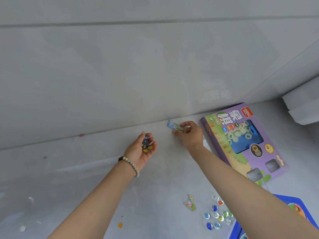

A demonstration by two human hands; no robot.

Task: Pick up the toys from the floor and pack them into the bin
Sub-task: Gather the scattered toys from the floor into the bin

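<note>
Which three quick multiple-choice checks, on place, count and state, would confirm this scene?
1. Where is the loose puzzle piece? A) on the floor beside the scattered pebbles; B) in a bin; C) on the wall.
2. How many hands hold something? A) none; B) one; C) both.
3. How is the game box? A) standing on edge; B) lying flat, face up; C) held aloft.
1 A: it lies left of the scattered pebbles.
2 C: the left hand cups a handful of pebbles, and fingers of the right hand pinch a blue puzzle piece.
3 B: its printed face shows whole on the floor.
</note>
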